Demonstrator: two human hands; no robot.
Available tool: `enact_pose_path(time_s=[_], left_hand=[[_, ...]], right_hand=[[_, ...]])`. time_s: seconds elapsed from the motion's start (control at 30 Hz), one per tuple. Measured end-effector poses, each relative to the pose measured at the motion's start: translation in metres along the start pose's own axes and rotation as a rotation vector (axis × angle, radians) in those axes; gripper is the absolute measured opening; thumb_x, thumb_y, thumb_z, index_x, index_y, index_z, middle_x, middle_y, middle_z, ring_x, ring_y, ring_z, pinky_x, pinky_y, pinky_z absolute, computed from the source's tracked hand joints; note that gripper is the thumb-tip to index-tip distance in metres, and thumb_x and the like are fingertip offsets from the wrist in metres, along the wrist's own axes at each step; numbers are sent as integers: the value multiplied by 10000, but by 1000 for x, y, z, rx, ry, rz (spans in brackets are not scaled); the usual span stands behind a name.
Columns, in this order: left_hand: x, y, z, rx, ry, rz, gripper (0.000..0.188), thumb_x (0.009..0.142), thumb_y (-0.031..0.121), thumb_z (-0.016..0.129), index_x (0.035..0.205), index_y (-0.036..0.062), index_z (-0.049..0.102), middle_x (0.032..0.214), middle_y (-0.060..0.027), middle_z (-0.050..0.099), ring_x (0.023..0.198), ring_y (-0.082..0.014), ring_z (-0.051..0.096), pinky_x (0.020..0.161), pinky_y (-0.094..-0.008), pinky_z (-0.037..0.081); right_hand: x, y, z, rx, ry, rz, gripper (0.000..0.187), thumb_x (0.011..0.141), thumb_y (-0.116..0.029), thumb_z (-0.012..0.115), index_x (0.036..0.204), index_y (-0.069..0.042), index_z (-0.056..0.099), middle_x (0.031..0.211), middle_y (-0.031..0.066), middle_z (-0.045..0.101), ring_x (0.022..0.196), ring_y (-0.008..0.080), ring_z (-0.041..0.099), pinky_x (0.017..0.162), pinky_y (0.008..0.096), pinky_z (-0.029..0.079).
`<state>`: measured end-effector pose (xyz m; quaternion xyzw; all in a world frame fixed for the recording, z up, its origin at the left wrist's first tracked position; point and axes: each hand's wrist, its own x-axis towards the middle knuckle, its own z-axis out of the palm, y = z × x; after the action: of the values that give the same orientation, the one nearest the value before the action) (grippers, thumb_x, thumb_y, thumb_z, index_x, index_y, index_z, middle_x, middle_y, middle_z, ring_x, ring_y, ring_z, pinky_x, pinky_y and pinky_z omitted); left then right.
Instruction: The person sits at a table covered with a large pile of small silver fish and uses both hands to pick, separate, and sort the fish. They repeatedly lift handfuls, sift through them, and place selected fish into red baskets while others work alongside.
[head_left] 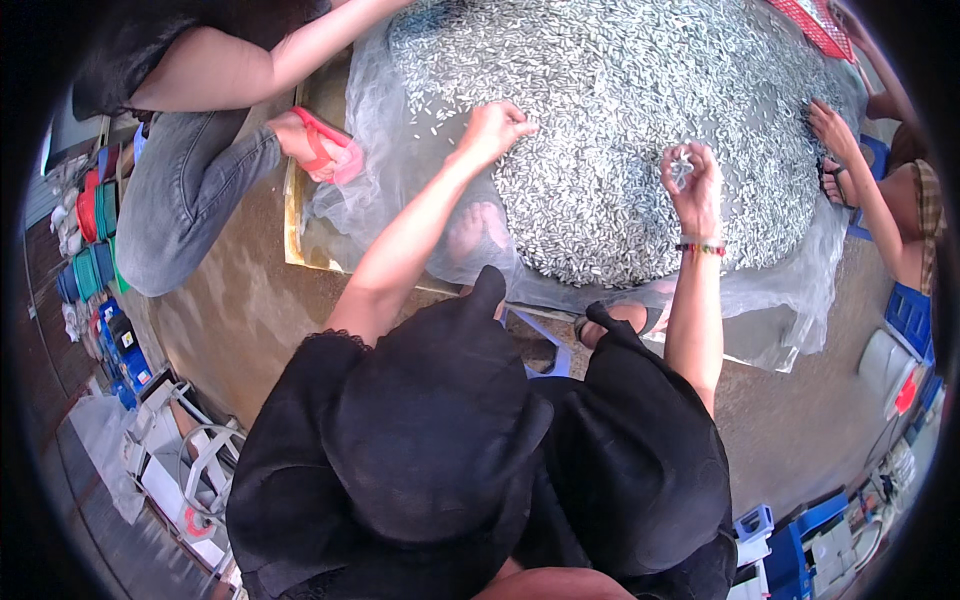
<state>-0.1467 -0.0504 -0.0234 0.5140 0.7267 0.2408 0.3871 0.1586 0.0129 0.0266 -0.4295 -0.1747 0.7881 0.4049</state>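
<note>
Silvery-white slivers, each small and slim, make up the loose spread (600,215), which fills the stretch from 12 to 2 o'clock on a translucent sheet (380,125). The left hand (498,132), at 12 o'clock, is over the near-left margin of the spread with its fingers drawn in toward the thumb; I cannot tell whether the tips meet or pinch a sliver. The right hand (697,185), at 2 o'clock, is raised palm inward, its fingers curled around a few slivers (682,170) (a red-and-green bracelet (700,247) circles the wrist below).

As for progress, I judge the work to be far from finished. Only that small cluster is gathered, while the great bulk lies loose and covers most of the sheet. Thin, almost bare patches show toward 11 o'clock and just past the right hand, though what made them is not clear. A co-worker's hand (830,128) touches the margin at 2 o'clock; a red basket (820,25) sits at the upper edge between 1 and 2 o'clock, its contents out of sight.

No shared heading appears among the slivers: their long axes cross at every angle, some toward 12 o'clock, others toward 3. Those in the right hand also splay in several directions, and which end leads is too small to tell.
</note>
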Motion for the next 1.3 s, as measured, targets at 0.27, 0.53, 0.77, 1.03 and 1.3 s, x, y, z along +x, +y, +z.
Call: enact_pose_path(time_s=[0.27,0.53,0.77,1.03,1.3], left_hand=[[-22,31,-17,-86,-146,102,225,767,258,689,799,41,640,646,-60,583,589,-141,554,539,-289,439],[-25,25,-45,-1280,-519,-147,171,881,215,560,884,51,511,719,-19,452,551,-57,403,366,-157,271],[0,30,-48,-1090,-340,-78,139,843,170,591,908,56,546,763,-45,489,558,-66,441,346,-149,313],[-8,16,13,93,-76,329,200,781,228,661,865,46,646,798,-95,615,749,-209,595,686,-334,472],[-40,43,-10,-241,-193,125,200,851,255,619,882,58,611,720,-14,539,652,-43,494,456,-224,389]], right_hand=[[32,10,50,-502,-63,-7,484,898,-412,499,530,-119,383,577,62,521,490,101,447,346,191,256],[24,15,5,-70,-329,41,109,840,-165,489,888,-66,495,730,98,545,539,130,477,360,164,288],[47,25,9,-560,-16,-98,198,816,-194,621,901,-15,613,582,-18,513,456,68,418,376,188,285],[17,78,47,-1816,-117,-442,134,817,-223,565,884,-128,631,712,159,629,692,329,623,629,424,493],[-29,66,22,-1581,82,-386,191,811,-280,609,855,-102,662,669,141,625,643,312,619,587,392,481]])
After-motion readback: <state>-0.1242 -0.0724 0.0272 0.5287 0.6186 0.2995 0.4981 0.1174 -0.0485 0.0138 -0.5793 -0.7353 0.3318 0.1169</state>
